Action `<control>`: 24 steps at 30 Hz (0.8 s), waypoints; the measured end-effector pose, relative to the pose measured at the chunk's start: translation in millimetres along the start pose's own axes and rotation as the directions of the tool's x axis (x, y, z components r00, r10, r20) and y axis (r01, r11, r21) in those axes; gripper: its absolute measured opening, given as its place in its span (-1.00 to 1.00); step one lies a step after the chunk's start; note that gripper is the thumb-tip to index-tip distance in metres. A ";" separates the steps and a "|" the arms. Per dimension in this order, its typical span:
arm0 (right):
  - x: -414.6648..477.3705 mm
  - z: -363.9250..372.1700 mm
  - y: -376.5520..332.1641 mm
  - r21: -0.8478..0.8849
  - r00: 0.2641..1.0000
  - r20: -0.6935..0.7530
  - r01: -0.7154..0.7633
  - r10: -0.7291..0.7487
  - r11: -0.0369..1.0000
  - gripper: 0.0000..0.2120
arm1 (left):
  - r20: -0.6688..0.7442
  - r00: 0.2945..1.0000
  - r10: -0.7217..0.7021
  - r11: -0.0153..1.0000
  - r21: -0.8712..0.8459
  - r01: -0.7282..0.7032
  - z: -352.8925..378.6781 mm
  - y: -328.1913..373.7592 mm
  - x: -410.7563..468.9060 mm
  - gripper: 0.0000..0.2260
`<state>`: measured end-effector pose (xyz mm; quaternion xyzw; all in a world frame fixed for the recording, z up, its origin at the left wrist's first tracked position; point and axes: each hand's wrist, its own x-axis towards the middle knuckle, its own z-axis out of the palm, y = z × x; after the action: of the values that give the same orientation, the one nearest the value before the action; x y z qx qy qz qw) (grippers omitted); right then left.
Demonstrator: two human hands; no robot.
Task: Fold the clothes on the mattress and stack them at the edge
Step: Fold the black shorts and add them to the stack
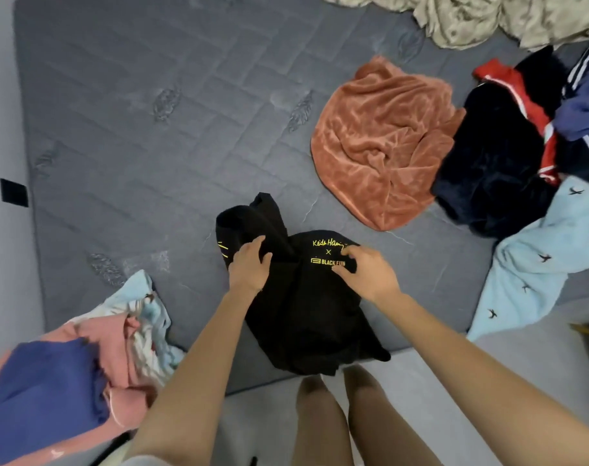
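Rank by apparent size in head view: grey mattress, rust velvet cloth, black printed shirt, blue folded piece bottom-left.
1. grey mattress
2. rust velvet cloth and black printed shirt: look alike, not ranked
3. blue folded piece: smallest, though nearness to the camera inflates it

A grey quilted mattress (135,112), stitched with leaf motifs, lies on a pale grey floor (420,371) that shows along its near edge. A small black rectangular patch (13,192) sits at its left edge. Rumpled beige bedding (471,18) covers the far right corner. The light is soft and even.
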<state>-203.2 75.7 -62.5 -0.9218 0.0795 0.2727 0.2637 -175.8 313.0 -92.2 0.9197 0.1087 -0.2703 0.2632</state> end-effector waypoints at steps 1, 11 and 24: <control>8.9 6.5 6.6 -0.030 1.000 0.028 -0.002 0.002 1.000 -0.56 | -0.006 1.000 0.003 1.000 0.008 -0.003 7.9 -3.9 8.6 -0.57; 109.3 59.1 36.9 -0.076 0.996 0.089 0.017 -0.010 0.997 -0.32 | 0.049 0.985 0.164 0.883 0.438 -0.168 59.3 -18.1 95.0 -0.36; 96.2 119.3 39.8 0.085 0.951 0.298 -0.111 0.081 0.990 -0.48 | -0.165 0.970 -0.177 0.982 0.030 0.184 79.4 -66.7 66.8 -0.22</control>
<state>-189.0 104.8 -217.5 -0.8516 0.0978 0.4148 0.3051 -178.1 329.6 -214.4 0.9305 0.2068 -0.2199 0.2072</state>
